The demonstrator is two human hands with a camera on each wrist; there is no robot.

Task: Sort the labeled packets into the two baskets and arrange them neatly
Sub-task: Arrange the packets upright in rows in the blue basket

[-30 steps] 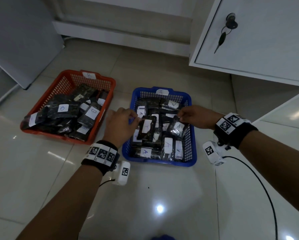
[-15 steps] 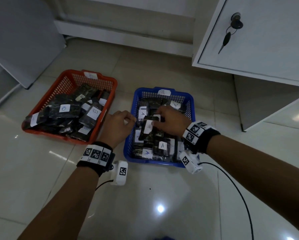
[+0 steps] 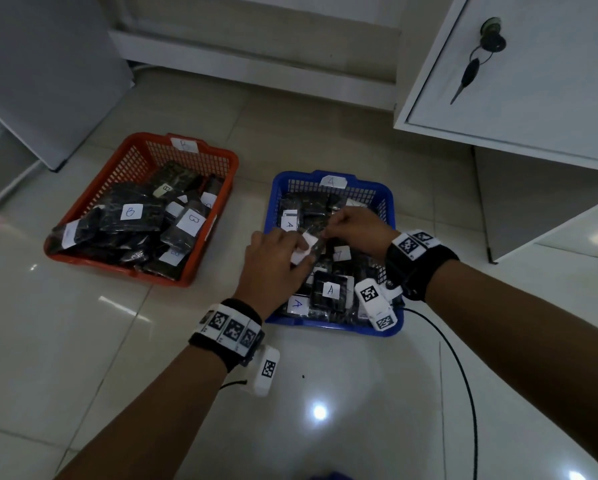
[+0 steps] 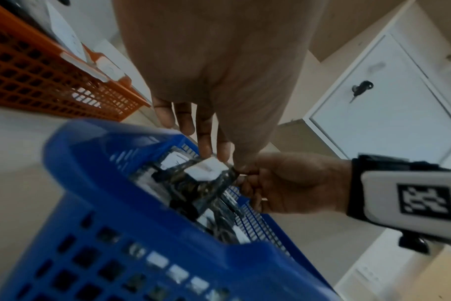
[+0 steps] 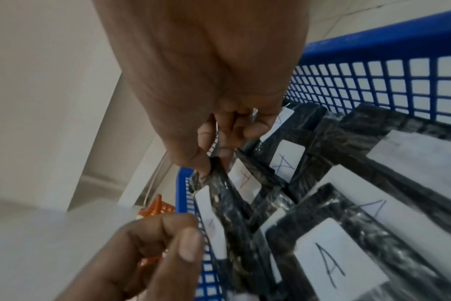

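Note:
A blue basket (image 3: 328, 328) tagged A holds several dark packets with white A labels. To its left, an orange basket (image 3: 117, 269) tagged B holds several B packets. Over the blue basket's left part, both hands hold one dark packet (image 3: 308, 250) with a white label. My left hand (image 3: 290, 244) pinches its near end, with thumb and fingers on the label (image 4: 209, 169). My right hand (image 3: 333, 231) pinches the far edge (image 5: 215, 169) between thumb and forefinger. The packet (image 5: 219, 195) stands tilted above the others, its letter mostly hidden.
A white cabinet (image 3: 533, 81) with a key in its lock (image 3: 477, 64) overhangs the back right. A black cable (image 3: 464, 375) runs over the glossy tile floor on the right. A grey panel (image 3: 48, 81) leans at the back left.
My right hand came left from the blue basket's right side to its middle and took the packet's far edge. The left hand moved right over the basket and grips the same packet.

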